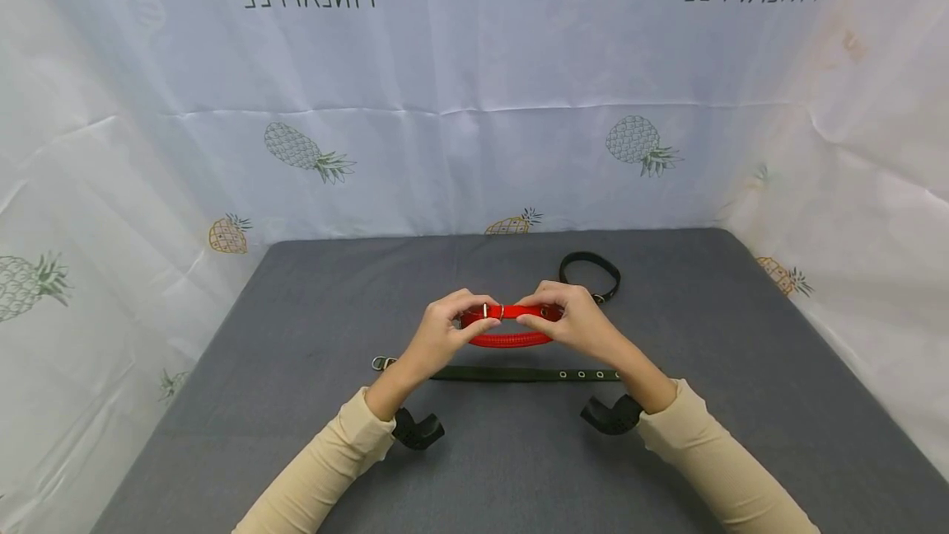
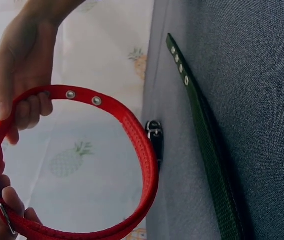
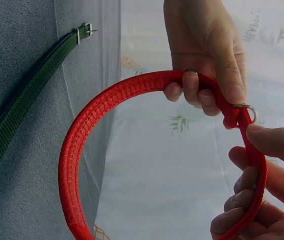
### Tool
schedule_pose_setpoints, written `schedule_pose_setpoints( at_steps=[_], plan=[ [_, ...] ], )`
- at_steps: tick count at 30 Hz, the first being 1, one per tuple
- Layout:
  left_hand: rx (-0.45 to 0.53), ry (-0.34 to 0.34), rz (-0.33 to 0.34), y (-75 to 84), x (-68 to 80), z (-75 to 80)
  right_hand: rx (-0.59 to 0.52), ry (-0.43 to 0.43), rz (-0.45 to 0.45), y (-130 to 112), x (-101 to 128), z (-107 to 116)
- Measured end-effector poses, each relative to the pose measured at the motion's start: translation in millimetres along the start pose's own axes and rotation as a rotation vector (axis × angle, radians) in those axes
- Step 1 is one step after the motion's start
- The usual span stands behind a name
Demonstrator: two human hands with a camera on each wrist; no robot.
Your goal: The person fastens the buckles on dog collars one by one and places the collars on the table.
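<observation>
A red collar (image 1: 511, 340) with metal eyelets and a buckle is bent into a loop and held up above the table. My left hand (image 1: 443, 326) pinches it near the buckle and D-ring, thumb below and fingers behind the band. On the other side my right hand (image 1: 571, 320) pinches the strap between thumb and fingers. The left wrist view shows the loop of the red collar (image 2: 149, 165) and two of its eyelets. In the right wrist view, the ring (image 3: 252, 112) stands between both thumbs. Whether the strap's tip is fully through the buckle, I cannot tell.
A dark green collar (image 1: 504, 373) lies stretched out on the grey table (image 1: 311, 303), nearer to me than the red one. Behind my right hand lies a black collar (image 1: 615, 272) in a closed loop. Pineapple-print curtains (image 1: 474, 171) stand around the table's back and sides.
</observation>
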State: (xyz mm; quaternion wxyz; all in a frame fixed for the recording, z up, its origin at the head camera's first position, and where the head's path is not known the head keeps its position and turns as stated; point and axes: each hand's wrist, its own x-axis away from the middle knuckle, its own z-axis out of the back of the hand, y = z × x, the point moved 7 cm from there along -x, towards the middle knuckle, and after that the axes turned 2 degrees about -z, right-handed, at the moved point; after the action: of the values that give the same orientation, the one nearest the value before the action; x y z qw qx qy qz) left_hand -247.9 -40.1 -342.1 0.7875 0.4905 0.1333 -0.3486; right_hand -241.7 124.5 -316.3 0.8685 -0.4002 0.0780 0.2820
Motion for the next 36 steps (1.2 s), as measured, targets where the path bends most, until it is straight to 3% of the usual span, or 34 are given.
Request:
schedule_pose_setpoints(
  at_steps=[21, 29, 36],
  plan=[
    [-0.045, -0.070, -0.004, 4.2, 0.0, -7.8, 0.039, -0.064, 0.036, -6, -3, -8],
    [-0.009, -0.079, 0.049, -1.5, 1.9, -11.9, -0.011, -0.069, -0.003, 0, -3, -17],
    [0.019, -0.191, 0.143, -4.7, 7.2, -14.2, -0.043, -0.059, -0.066, 8, -3, -18]
  ],
)
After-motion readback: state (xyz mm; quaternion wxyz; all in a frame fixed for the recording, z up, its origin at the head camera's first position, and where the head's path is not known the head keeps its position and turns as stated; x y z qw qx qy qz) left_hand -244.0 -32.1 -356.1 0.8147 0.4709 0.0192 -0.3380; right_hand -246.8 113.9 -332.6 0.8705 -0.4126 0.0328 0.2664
